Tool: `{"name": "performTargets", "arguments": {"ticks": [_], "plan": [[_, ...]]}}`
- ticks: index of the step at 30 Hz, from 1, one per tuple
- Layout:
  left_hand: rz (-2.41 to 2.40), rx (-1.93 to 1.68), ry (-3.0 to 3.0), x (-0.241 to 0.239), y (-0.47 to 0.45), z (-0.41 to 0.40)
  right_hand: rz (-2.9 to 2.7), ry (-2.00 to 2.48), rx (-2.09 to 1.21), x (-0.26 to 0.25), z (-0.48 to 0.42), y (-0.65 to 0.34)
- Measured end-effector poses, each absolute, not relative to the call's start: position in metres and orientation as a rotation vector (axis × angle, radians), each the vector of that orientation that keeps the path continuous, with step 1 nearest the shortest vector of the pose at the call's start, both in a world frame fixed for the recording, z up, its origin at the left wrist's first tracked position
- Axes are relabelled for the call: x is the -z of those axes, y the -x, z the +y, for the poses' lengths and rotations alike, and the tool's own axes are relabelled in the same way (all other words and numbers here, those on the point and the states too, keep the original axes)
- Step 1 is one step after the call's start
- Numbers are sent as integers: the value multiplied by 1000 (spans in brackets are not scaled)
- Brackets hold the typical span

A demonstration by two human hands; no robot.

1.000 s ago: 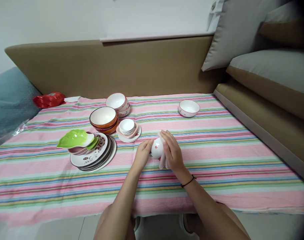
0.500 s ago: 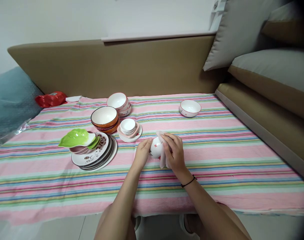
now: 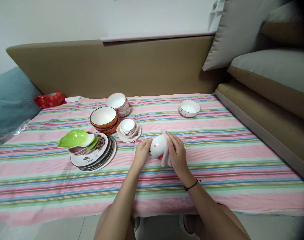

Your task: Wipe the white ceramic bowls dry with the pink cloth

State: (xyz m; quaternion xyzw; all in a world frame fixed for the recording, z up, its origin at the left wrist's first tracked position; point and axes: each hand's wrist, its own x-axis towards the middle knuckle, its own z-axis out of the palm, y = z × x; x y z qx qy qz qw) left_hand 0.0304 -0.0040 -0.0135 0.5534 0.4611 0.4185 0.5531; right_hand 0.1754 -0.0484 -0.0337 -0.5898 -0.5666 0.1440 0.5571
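A small white bowl (image 3: 158, 146) with red marks is tipped on its side between both hands, above the striped cloth (image 3: 217, 156). My left hand (image 3: 142, 154) grips its left side, fingers curled on the rim. My right hand (image 3: 177, 154) presses a pale cloth wipe (image 3: 165, 159) against the bowl's right side, fingers closed on the wipe.
To the left lie stacked patterned plates (image 3: 100, 154) with a green leaf dish (image 3: 75, 138), orange-rimmed bowls (image 3: 103, 118), white bowls (image 3: 117, 101) and small saucers (image 3: 127, 127). One white bowl (image 3: 189, 108) stands far right. A red packet (image 3: 50, 99) lies at the back left. Cushions (image 3: 269, 70) sit at the right.
My right hand has slid to the right around the bowl with the wipe, uncovering more of the bowl's white side. My left hand has stayed on the bowl.
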Motion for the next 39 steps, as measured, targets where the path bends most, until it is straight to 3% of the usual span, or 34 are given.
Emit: {"name": "performTargets", "arguments": {"ticks": [5,10,19,29,39], "plan": [[1083,-1000,-1299,10,-31,-5,-1592,1274,-122,23,-57,-171],[1076,-984,-1325,11,-30,-4,-1539,1287,-139,20,-56,-176],[1092,-958,-1348,13,-31,-4,-1114,1448,-585,36,-45,-193],[1060,-963,-1367,13,-30,-4,-1562,1338,-140,23,-57,-179],[1064,-957,-1341,8,-31,-5,-1095,1374,-650,46,-30,-187]]}}
